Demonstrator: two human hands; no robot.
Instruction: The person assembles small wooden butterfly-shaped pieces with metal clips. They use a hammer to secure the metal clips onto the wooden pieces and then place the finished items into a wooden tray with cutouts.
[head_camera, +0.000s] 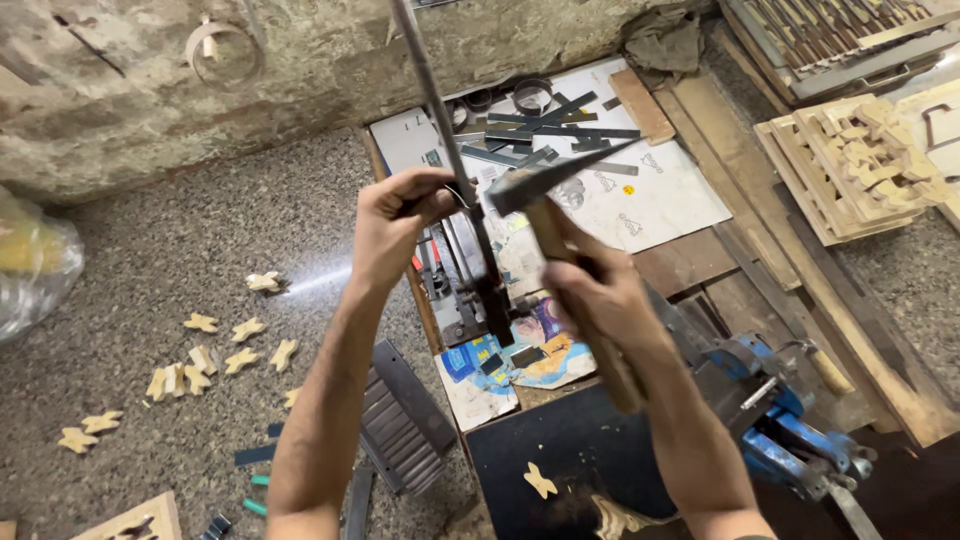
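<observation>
1. Both grips are closed on tools: the right hand (598, 290) wraps the wooden handle of a hammer (560, 215), its dark steel head raised just right of the left fist, and the left hand (392, 228) is clenched around a long metal strip (440, 120) that stands nearly upright and runs out of the top of the view.
2. The strip's lower end meets a small dark metal jig (478, 300) on the low counter (700, 265); whether it is seated in the jig or only resting against it I cannot tell.
3. As a judgement, the work is mid-way: the strip looks straight and unshaped where it shows, while a coiled band (222, 50) hangs on the wall and cut strip pieces (560, 135) lie on a white template sheet (660, 195) further back.
4. Nearest, a blue vice (775, 400) sits close under the right forearm, crowding any low swing on that side.
5. To the left, the speckled floor (200, 240) offers more room, dotted with small wooden cut-outs (215, 355) and a ribbed dark block (400, 425).
6. Farther right, wooden lattice panels (860, 165) and planks hem the counter's edge.
7. Beyond, the rough stone wall (120, 110) closes the space.
</observation>
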